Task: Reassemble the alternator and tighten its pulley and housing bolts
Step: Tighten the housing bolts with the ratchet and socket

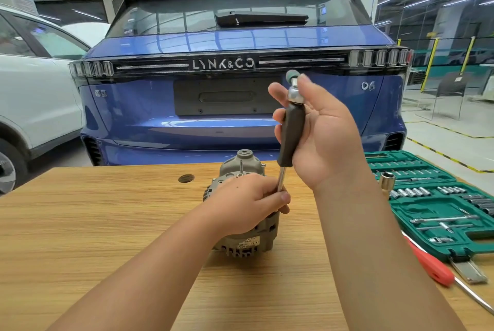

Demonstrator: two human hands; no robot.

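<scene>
While I watch through the head camera, these are my notes on the moment.

Alternator: the alternator (246, 237) stands on end on the desk (107, 223), near its far edge, pulley end facing down as far as I can tell, with the rear cover and a thin stud showing at the top.

Left hand: my left hand (248, 202) rests on the housing with fingers curled around the lower steel shank of the nut driver (291, 132), steering its tip; the tip itself is hidden behind the fingers.

Right hand: my right hand (323, 130) is wrapped round the dark handle, thumb up beside the chrome cap at the top.

Step, as I judge it: running down a housing bolt on the upper face.

Handling: cast metal with a wound core inside, so I expect it heavy, rigid and top-steady only while pinned. The ribbed housing offers a good hold; I would keep off the thin stud and the vent fins.

Risk: the driver stands slightly tilted, so the socket could slip off the bolt head.

Nearby: a green socket set (433, 197) lies open to the right, a red-handled screwdriver (430, 263) in front of it, a blue car (240, 90) beyond.
</scene>
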